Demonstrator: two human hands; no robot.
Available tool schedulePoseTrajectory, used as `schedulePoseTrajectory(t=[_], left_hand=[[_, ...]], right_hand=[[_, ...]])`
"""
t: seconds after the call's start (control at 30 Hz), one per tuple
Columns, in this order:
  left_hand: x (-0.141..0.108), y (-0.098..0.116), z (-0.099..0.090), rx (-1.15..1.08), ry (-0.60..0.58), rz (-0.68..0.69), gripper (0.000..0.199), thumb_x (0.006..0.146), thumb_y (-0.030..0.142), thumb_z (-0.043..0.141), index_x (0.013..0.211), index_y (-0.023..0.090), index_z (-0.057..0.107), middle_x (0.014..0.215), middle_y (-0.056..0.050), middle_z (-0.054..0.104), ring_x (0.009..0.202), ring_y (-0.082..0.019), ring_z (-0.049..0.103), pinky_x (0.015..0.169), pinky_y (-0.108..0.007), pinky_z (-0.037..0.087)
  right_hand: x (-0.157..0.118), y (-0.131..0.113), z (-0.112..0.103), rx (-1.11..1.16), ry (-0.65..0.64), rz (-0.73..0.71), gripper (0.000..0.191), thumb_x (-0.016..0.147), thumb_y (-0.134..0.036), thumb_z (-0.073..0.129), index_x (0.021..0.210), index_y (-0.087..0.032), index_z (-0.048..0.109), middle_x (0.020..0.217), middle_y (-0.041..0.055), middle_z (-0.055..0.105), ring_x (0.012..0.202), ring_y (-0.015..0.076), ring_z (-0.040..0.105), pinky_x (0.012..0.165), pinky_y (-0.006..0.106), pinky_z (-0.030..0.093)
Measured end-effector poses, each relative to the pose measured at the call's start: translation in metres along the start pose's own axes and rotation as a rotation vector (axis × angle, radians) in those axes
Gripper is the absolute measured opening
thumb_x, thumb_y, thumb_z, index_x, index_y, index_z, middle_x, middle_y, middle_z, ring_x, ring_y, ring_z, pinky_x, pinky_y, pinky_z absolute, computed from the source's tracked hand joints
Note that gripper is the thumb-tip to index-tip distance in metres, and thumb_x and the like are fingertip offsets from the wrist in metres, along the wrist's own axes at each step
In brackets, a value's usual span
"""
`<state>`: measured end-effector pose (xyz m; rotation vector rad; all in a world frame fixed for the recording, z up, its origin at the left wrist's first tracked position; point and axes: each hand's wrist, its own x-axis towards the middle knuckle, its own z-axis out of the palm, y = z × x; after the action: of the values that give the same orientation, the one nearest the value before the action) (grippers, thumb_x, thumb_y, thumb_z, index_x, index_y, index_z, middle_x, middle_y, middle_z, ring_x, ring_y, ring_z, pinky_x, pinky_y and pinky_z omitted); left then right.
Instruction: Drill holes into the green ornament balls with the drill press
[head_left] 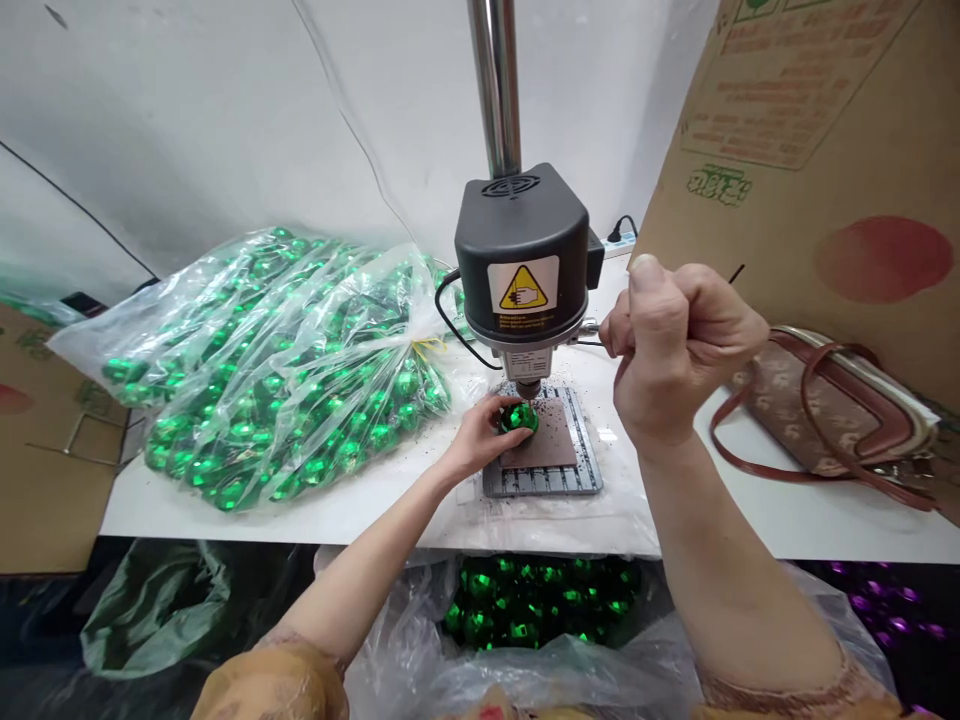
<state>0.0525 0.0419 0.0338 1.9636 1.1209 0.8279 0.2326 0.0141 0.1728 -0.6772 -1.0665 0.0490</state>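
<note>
My left hand (484, 435) is closed round a shiny green faceted ball (519, 418), held under the chuck (528, 388) of a small bench drill press (521, 250). Beneath the ball lies a brown square board (551, 440) on the grey slotted base plate (589, 470), with dark shavings scattered over it. My right hand (671, 345) makes a fist at the machine's right side, wrapped round its feed lever (590, 329); most of the lever is hidden by the fingers. Whether the drill bit touches the ball cannot be made out.
A tied clear bag of green balls (277, 390) fills the left of the white table (630, 510). More green balls (540, 600) sit in an open plastic bag below the table edge. On the right are a brown handbag (817, 410) and a large cardboard box (795, 200).
</note>
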Motion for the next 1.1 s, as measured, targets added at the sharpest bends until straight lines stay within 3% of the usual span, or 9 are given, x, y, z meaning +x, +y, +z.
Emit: schedulePoseTrajectory(t=[0.13, 0.37, 0.53, 0.7, 1.1], left_hand=[[-0.001, 0.002, 0.015, 0.061, 0.051, 0.060, 0.043, 0.074, 0.036, 0.078, 0.112, 0.021, 0.066, 0.107, -0.007, 0.065, 0.096, -0.022, 0.062, 0.082, -0.034, 0.051], [-0.012, -0.003, 0.037, -0.078, 0.165, -0.008, 0.051, 0.073, 0.034, 0.080, 0.117, 0.021, 0.059, 0.111, -0.006, 0.068, 0.102, -0.024, 0.064, 0.091, -0.038, 0.052], [-0.014, -0.006, 0.040, -0.095, 0.182, 0.000, 0.051, 0.074, 0.034, 0.080, 0.119, 0.020, 0.059, 0.114, -0.008, 0.067, 0.105, -0.024, 0.063, 0.094, -0.040, 0.051], [-0.014, -0.008, 0.040, -0.100, 0.178, 0.018, 0.050, 0.075, 0.035, 0.079, 0.118, 0.021, 0.059, 0.114, -0.007, 0.066, 0.106, -0.024, 0.063, 0.094, -0.040, 0.050], [-0.013, -0.013, 0.040, -0.139, 0.157, 0.009, 0.051, 0.074, 0.037, 0.080, 0.118, 0.022, 0.058, 0.116, -0.008, 0.065, 0.109, -0.026, 0.062, 0.096, -0.042, 0.049]], right_hand=[[0.000, -0.001, 0.000, 0.024, 0.017, 0.027, 0.048, 0.090, -0.035, 0.055, 0.057, -0.020, 0.024, 0.052, -0.0049, 0.023, 0.044, 0.0044, 0.032, 0.049, 0.027, 0.029], [0.002, -0.004, -0.001, 0.050, 0.001, 0.020, 0.048, 0.090, -0.033, 0.055, 0.057, -0.020, 0.023, 0.051, -0.0056, 0.023, 0.043, 0.0043, 0.032, 0.048, 0.027, 0.028], [-0.002, -0.002, -0.004, 0.043, -0.029, 0.019, 0.048, 0.090, -0.032, 0.055, 0.058, -0.020, 0.022, 0.050, -0.0055, 0.023, 0.043, 0.0043, 0.031, 0.046, 0.027, 0.027], [-0.013, 0.004, -0.008, 0.169, -0.006, -0.089, 0.048, 0.088, -0.024, 0.056, 0.056, -0.018, 0.020, 0.048, -0.0061, 0.024, 0.041, 0.0027, 0.029, 0.042, 0.025, 0.022], [-0.030, 0.019, -0.015, 0.171, 0.058, -0.234, 0.048, 0.082, -0.010, 0.055, 0.056, -0.017, 0.016, 0.046, -0.0063, 0.027, 0.040, 0.0018, 0.029, 0.039, 0.022, 0.027]])
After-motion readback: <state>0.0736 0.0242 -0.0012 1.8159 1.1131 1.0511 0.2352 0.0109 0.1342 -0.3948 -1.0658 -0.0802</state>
